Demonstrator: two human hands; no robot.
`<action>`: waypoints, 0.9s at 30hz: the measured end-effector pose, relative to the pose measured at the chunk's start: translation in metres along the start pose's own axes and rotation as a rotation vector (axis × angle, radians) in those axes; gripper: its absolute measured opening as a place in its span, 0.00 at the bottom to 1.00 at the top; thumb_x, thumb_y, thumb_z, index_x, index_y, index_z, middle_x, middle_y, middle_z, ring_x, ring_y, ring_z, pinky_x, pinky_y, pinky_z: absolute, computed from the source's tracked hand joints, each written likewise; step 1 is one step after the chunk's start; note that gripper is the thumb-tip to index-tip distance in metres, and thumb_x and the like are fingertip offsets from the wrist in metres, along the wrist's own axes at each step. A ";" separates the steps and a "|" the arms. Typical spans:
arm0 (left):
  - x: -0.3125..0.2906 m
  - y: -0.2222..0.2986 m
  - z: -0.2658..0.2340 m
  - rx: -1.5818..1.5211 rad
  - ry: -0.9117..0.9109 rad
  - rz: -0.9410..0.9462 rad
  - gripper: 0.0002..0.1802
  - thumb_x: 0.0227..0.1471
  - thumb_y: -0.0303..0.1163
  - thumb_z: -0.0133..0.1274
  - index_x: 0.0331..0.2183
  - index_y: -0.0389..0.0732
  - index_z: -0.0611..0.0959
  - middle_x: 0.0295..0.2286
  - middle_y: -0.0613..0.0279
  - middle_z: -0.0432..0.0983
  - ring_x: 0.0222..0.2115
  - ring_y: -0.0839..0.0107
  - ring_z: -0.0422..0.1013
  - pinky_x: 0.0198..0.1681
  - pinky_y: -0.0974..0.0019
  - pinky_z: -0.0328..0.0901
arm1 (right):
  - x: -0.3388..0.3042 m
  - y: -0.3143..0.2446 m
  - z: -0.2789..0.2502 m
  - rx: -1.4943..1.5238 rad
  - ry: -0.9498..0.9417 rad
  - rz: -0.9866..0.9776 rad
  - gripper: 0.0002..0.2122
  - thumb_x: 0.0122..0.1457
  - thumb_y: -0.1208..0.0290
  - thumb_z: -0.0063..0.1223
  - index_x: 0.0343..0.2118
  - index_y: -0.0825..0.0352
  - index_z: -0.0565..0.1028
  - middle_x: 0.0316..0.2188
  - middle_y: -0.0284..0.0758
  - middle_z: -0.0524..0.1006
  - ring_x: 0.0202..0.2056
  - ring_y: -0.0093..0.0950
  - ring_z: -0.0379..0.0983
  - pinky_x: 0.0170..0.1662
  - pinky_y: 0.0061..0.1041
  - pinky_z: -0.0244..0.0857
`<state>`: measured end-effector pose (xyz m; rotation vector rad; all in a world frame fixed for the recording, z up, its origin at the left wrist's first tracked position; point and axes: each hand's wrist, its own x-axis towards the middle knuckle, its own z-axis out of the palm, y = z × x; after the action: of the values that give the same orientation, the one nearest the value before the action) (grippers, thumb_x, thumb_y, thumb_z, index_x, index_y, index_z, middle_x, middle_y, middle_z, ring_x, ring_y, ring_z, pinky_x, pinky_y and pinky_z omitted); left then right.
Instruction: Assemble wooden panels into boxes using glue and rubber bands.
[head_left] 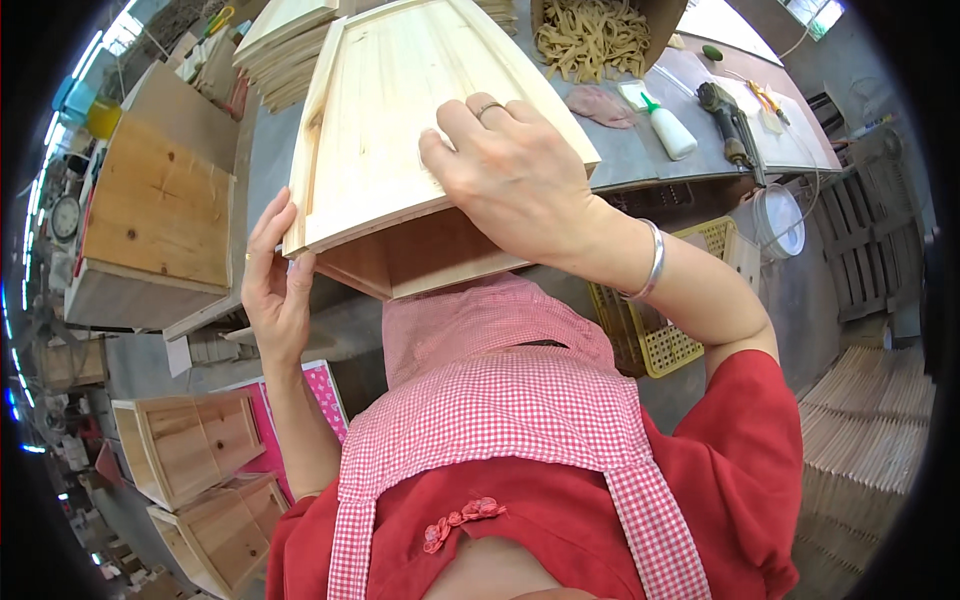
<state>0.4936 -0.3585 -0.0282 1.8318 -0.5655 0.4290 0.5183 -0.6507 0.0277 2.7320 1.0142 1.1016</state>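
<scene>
While the wooden box (420,130) sits tilted with its far end on the grey workbench (640,150) and its near end against the apron, it looks assembled: panel and side walls are joined, no loose boards on it. Judging by that, what's left is checking or finishing; glue bottle (668,128) and power tool (728,125) lie untouched, well apart to the right. Right hand (510,180) lies flat on the top panel, fingers spread, pressing, not gripping. Left hand (275,285) is open, fingertips against the box's near left corner. Two finished boxes (200,480) sit on the floor, lower left
</scene>
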 end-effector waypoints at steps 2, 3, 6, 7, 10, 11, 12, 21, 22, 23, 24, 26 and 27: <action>-0.001 -0.003 -0.002 0.017 -0.004 0.003 0.23 0.62 0.23 0.54 0.58 0.35 0.76 0.63 0.48 0.64 0.64 0.60 0.61 0.66 0.58 0.57 | -0.002 0.000 0.003 0.025 0.007 0.011 0.07 0.49 0.70 0.54 0.30 0.66 0.75 0.29 0.35 0.72 0.34 0.31 0.75 0.35 0.28 0.67; -0.001 -0.004 -0.003 0.018 -0.010 0.007 0.23 0.62 0.23 0.54 0.58 0.35 0.76 0.63 0.48 0.65 0.63 0.60 0.62 0.66 0.57 0.57 | -0.003 0.000 0.005 0.029 -0.002 0.016 0.07 0.49 0.70 0.55 0.30 0.66 0.76 0.29 0.35 0.73 0.35 0.31 0.75 0.36 0.28 0.67; 0.000 -0.004 -0.006 0.013 -0.039 0.017 0.23 0.61 0.24 0.56 0.57 0.35 0.77 0.62 0.48 0.66 0.62 0.60 0.63 0.64 0.58 0.59 | -0.007 0.001 0.001 0.091 -0.007 0.037 0.09 0.48 0.70 0.57 0.31 0.67 0.79 0.30 0.35 0.74 0.38 0.32 0.75 0.38 0.28 0.67; 0.001 -0.003 -0.007 0.017 -0.029 0.003 0.23 0.61 0.24 0.56 0.57 0.35 0.77 0.61 0.47 0.66 0.62 0.60 0.64 0.63 0.58 0.60 | -0.010 0.003 -0.004 0.146 0.009 0.029 0.11 0.48 0.71 0.59 0.35 0.67 0.79 0.31 0.36 0.74 0.39 0.33 0.75 0.39 0.29 0.67; 0.000 0.003 -0.010 0.050 -0.031 -0.020 0.23 0.60 0.24 0.58 0.56 0.35 0.78 0.61 0.47 0.67 0.60 0.61 0.67 0.60 0.60 0.65 | -0.029 0.014 -0.028 0.398 -0.023 0.074 0.28 0.46 0.66 0.71 0.51 0.68 0.77 0.39 0.38 0.77 0.45 0.38 0.74 0.51 0.35 0.66; 0.001 0.004 -0.010 0.059 -0.032 -0.016 0.23 0.59 0.24 0.58 0.56 0.35 0.78 0.61 0.46 0.67 0.59 0.61 0.68 0.59 0.60 0.66 | -0.037 0.023 -0.034 0.437 0.046 0.127 0.29 0.46 0.66 0.72 0.52 0.71 0.76 0.45 0.41 0.78 0.49 0.41 0.74 0.54 0.38 0.66; 0.001 0.005 -0.009 0.046 -0.030 -0.012 0.23 0.59 0.24 0.58 0.56 0.35 0.78 0.61 0.46 0.67 0.59 0.62 0.68 0.58 0.61 0.68 | -0.045 0.034 -0.036 0.523 0.142 0.182 0.28 0.47 0.69 0.72 0.52 0.73 0.76 0.49 0.46 0.78 0.51 0.43 0.74 0.56 0.41 0.65; -0.001 0.000 -0.010 -0.005 -0.008 -0.012 0.25 0.56 0.22 0.59 0.56 0.34 0.78 0.61 0.44 0.67 0.58 0.61 0.69 0.59 0.60 0.67 | -0.104 0.053 0.011 0.991 0.190 0.495 0.24 0.57 0.74 0.62 0.57 0.76 0.74 0.60 0.54 0.73 0.62 0.43 0.70 0.65 0.36 0.61; -0.001 0.000 -0.011 0.069 -0.007 0.006 0.25 0.55 0.21 0.60 0.55 0.34 0.79 0.61 0.45 0.68 0.58 0.61 0.70 0.60 0.60 0.66 | -0.105 0.055 0.013 0.960 0.184 0.496 0.24 0.58 0.72 0.63 0.56 0.76 0.74 0.58 0.54 0.74 0.60 0.44 0.73 0.63 0.36 0.63; -0.001 0.002 -0.011 0.068 -0.034 -0.032 0.24 0.56 0.23 0.60 0.55 0.34 0.79 0.60 0.45 0.69 0.57 0.62 0.70 0.60 0.60 0.66 | -0.105 0.055 0.012 0.947 0.182 0.453 0.24 0.60 0.70 0.61 0.57 0.76 0.74 0.58 0.53 0.74 0.59 0.44 0.73 0.63 0.36 0.64; -0.001 0.004 -0.014 0.034 -0.025 -0.056 0.24 0.57 0.24 0.59 0.55 0.34 0.79 0.60 0.46 0.69 0.57 0.62 0.70 0.59 0.60 0.66 | -0.104 0.058 0.010 0.941 0.182 0.446 0.23 0.61 0.68 0.59 0.57 0.76 0.74 0.58 0.53 0.75 0.58 0.44 0.74 0.62 0.36 0.65; 0.005 0.008 -0.021 -0.068 -0.059 -0.094 0.23 0.60 0.28 0.57 0.55 0.33 0.78 0.59 0.47 0.71 0.56 0.64 0.71 0.58 0.61 0.67 | -0.098 0.065 0.006 1.027 0.167 0.447 0.24 0.65 0.64 0.54 0.58 0.76 0.73 0.57 0.52 0.75 0.57 0.43 0.74 0.61 0.36 0.66; 0.011 0.009 -0.028 -0.136 -0.105 -0.113 0.22 0.62 0.30 0.56 0.56 0.34 0.78 0.58 0.48 0.71 0.55 0.65 0.71 0.57 0.62 0.67 | -0.094 0.071 0.004 1.120 0.146 0.460 0.24 0.67 0.62 0.52 0.59 0.76 0.72 0.57 0.51 0.75 0.57 0.42 0.74 0.61 0.35 0.66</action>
<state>0.4969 -0.3363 -0.0059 1.7527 -0.5462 0.2139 0.5101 -0.7607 -0.0143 3.9750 1.3600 0.9363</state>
